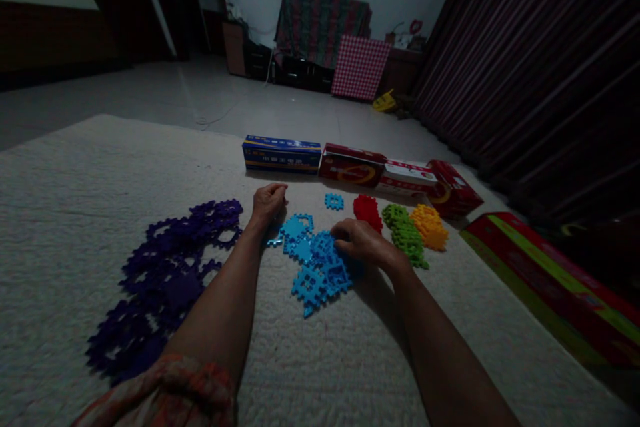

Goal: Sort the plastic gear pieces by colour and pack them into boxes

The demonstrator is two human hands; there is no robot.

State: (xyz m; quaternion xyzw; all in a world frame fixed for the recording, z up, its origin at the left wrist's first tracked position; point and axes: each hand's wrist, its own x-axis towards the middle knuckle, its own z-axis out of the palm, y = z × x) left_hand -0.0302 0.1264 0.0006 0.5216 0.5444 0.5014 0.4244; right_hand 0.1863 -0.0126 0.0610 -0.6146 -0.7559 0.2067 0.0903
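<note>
Blue interlocking plastic tiles (pixel 309 285) with toothed edges lie in a loose pile on the pale quilted mat. My right hand (pixel 357 240) rests on the pile's right side, fingers curled at the tiles; whether it grips one is hidden. Above and left of the pile, my left hand (pixel 269 201) is closed, thumb and fingertips together; anything in it is too small to make out. A single blue tile (pixel 334 201) lies apart, beyond the pile. Close to my right hand is a stack of red tiles (pixel 367 212).
Purple tiles (pixel 183 290) spread widely at left. Green tiles (pixel 404 237) and yellow tiles (pixel 429 227) are stacked at right. A blue box (pixel 283 155), a dark red box (pixel 353 165) and other cartons line the far side. A long red-and-green box (pixel 555 280) borders the right.
</note>
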